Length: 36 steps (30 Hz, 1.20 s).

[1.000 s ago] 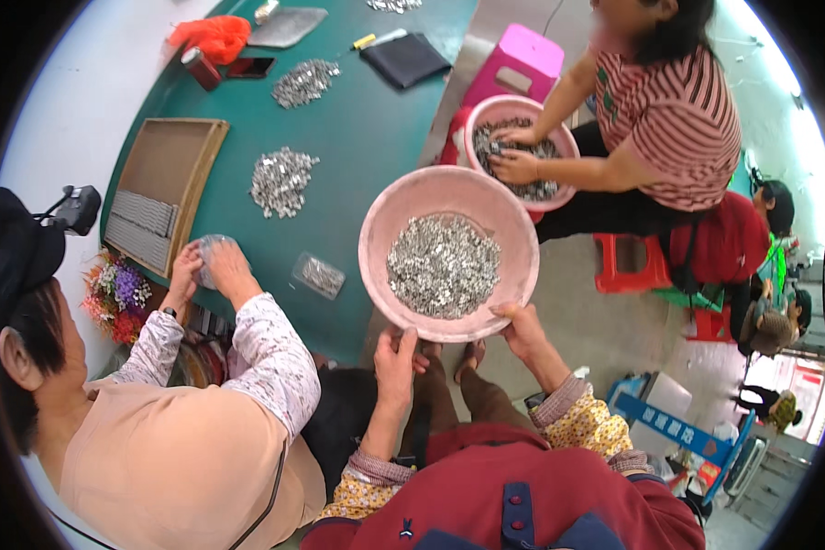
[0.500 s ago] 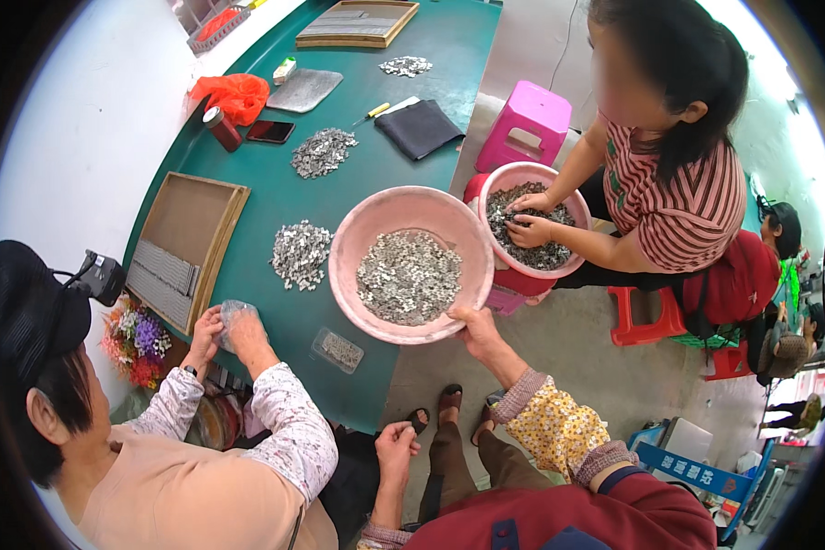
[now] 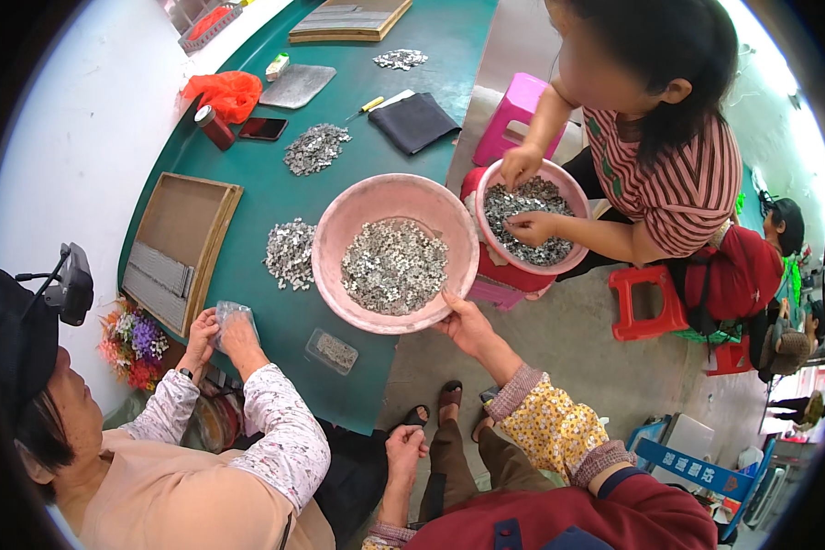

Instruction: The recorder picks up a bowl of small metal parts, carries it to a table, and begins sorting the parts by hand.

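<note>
My right hand (image 3: 472, 327) is closed on the near right rim of a large pink basin (image 3: 330, 215), thumb over the edge. Many small silvery metal pieces (image 3: 396, 266) fill the basin's bottom. It is at the green table's right edge; whether the table bears its weight is hidden. Low in the middle, in front of my body, my left hand (image 3: 405, 451) hangs with its fingers curled in and nothing visible in them. A smaller pink basin (image 3: 577, 197) of darker metal pieces (image 3: 522, 211) stands just right of mine, with a co-worker's two hands at it.
On the green table (image 3: 339, 385) lie piles of metal pieces (image 3: 291, 254), a wooden tray (image 3: 188, 206), a clear plastic box (image 3: 332, 352), a phone (image 3: 263, 129) and a black cloth (image 3: 414, 122). At left another person handles a clear bag (image 3: 234, 316). A red stool (image 3: 648, 302) stands right.
My right hand and the large basin have shifted slightly left and away. The co-worker at the smaller basin has lifted one hand above its pieces. The person at left has turned their head.
</note>
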{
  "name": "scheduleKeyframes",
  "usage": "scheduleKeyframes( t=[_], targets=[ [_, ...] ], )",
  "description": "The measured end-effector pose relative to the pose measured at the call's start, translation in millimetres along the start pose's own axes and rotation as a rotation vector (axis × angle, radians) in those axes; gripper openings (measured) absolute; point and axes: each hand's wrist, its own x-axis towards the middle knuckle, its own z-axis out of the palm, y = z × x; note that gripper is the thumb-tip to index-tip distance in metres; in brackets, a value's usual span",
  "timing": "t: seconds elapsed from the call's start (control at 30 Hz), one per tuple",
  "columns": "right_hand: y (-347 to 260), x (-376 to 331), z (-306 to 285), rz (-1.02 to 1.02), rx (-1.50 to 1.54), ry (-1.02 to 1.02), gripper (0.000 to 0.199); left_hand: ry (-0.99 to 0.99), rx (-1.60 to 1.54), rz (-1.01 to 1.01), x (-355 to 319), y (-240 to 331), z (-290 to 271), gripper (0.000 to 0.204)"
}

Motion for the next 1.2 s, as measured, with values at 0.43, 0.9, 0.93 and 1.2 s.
scheduleKeyframes(
  t=[0.43, 0.9, 0.93, 1.2],
  targets=[
    [2, -7, 12, 0.093, -0.023, -0.032, 0.035, 0.031, -0.010, -0.076, 8, -23, -9, 0.008],
    [13, 3, 20, 0.051, -0.132, 0.023, 0.030, 0.064, -0.049, -0.170, 7, -34, -24, 0.009],
    [14, 4, 20, 0.055, -0.132, 0.029, 0.030, 0.064, -0.060, -0.164, 6, -35, -25, 0.009],
    [15, 5, 24, 0.027, -0.132, 0.079, 0.027, 0.069, -0.087, -0.177, 7, -44, -22, 0.009]
  ],
)
